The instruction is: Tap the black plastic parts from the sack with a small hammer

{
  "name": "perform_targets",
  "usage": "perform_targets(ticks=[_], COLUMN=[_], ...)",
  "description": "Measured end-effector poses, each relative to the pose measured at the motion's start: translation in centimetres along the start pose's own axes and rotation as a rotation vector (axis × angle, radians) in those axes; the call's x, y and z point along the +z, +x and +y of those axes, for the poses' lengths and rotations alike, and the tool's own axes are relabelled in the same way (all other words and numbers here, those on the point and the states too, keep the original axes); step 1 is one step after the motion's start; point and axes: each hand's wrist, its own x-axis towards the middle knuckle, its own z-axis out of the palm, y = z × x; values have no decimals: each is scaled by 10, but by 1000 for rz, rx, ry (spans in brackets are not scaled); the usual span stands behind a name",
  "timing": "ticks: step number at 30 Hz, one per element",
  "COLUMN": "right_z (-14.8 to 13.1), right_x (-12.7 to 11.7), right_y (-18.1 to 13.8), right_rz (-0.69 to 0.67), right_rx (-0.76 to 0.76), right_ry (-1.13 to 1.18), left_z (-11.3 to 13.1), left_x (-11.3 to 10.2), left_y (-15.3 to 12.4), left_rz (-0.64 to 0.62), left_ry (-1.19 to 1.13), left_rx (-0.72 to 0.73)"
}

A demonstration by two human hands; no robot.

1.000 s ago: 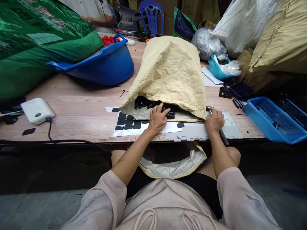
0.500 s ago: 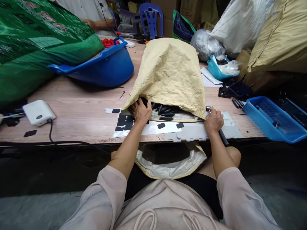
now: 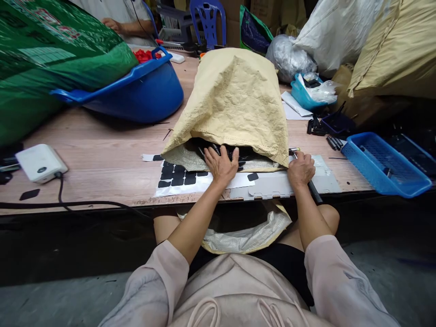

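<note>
A tan woven paper sack (image 3: 241, 95) lies on the table with its mouth facing me, and dark pieces (image 3: 242, 160) show inside the opening. My left hand (image 3: 222, 165) is at the mouth, palm down and fingers spread over these pieces. By the sack's right corner, my right hand (image 3: 301, 169) is closed around a small hammer (image 3: 315, 193); its black grip sticks out below the fist and its metal head shows above. Under the sack's front edge lies a white sheet with black rounded stickers (image 3: 177, 176). One loose black sticker (image 3: 252, 176) sits beside the left wrist.
A blue basin (image 3: 136, 97) with red pieces and a green sack (image 3: 68, 68) stand left. A white device (image 3: 41, 162) trails a cable. At right are a blue basket (image 3: 384, 163), a turquoise bowl (image 3: 304, 96) and large sacks. Another person's hand (image 3: 112, 25) is far left.
My left hand has moved right from the sack's left corner to the middle of its mouth, over the dark pieces. My right hand still holds the hammer. The view has shifted slightly.
</note>
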Motion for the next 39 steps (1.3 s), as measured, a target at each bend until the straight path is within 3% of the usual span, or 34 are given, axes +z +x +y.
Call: perform_targets(ticks=[4,8,15,22,24,26,28,33,36,39], right_z=[1,1,0,1,0,0,0,0,0,0], right_x=[2,3,0,0,0,0,0,0,-1,-1], right_y=[0,0,0,0,0,0,0,0,0,0], right_rz=[12,17,-4,6,1,2,9,9,-4,-2], right_rx=[-13,-12,-3,-11,-8,-6,-7,-6,-5,-9], right_ry=[0,-1,4,2,0,1,1,3,2,2], left_z=[13,12,-5,-27,-33,-36,-35,-28,-26,-27], left_x=[18,21,1,-20,-22,-22,-21,-20,-22,-24], left_y=[-18,-21,-18,-42,-59,-73,-79,-69,-60,-56], left_rz=[-19,14,42,282,220,41,-118,-204,-184,-143], left_ry=[-43,-54,-133,-188,-128,-36,50,110,152,159], left_rx=[80,117,152,263,471,734,882,879,856,945])
